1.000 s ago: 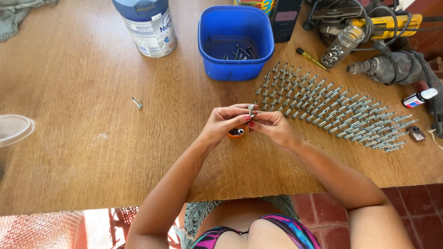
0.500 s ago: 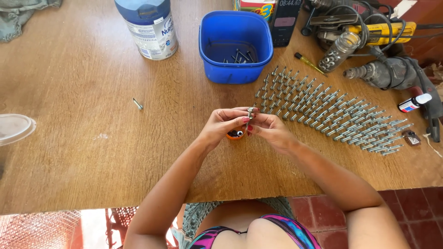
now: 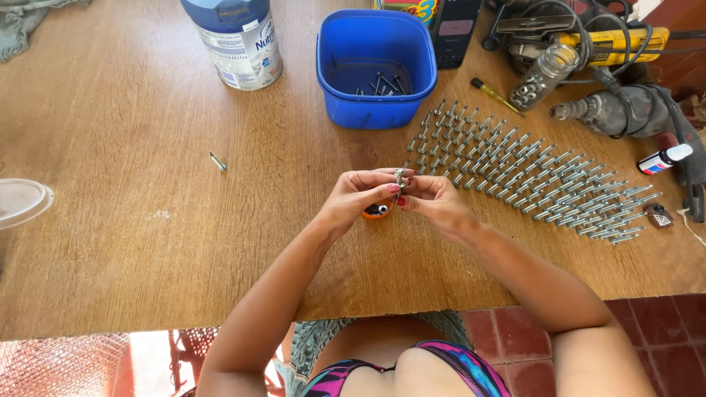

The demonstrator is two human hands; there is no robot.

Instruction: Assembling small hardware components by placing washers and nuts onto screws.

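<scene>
Both of my hands meet over the middle of the wooden table (image 3: 147, 242). My left hand (image 3: 355, 197) and my right hand (image 3: 435, 202) pinch one small metal bolt (image 3: 399, 177) between their fingertips, held upright. Just under the fingers sits a small orange cap (image 3: 378, 212) with dark bits in it. To the right, several assembled bolts (image 3: 529, 176) lie in neat rows. A blue plastic tub (image 3: 376, 70) with a few loose bolts inside stands beyond my hands.
A lone bolt (image 3: 217, 161) lies at left. A white-and-blue can (image 3: 239, 44) stands at the back. Power drills (image 3: 610, 110), a glass jar (image 3: 540, 73), a yellow screwdriver (image 3: 494, 94) and a glue tube (image 3: 664, 158) crowd the right. A clear lid (image 3: 20, 202) rests at the left edge.
My hands stay in the same spot, fingers working slightly on the bolt. The view has shifted a little.
</scene>
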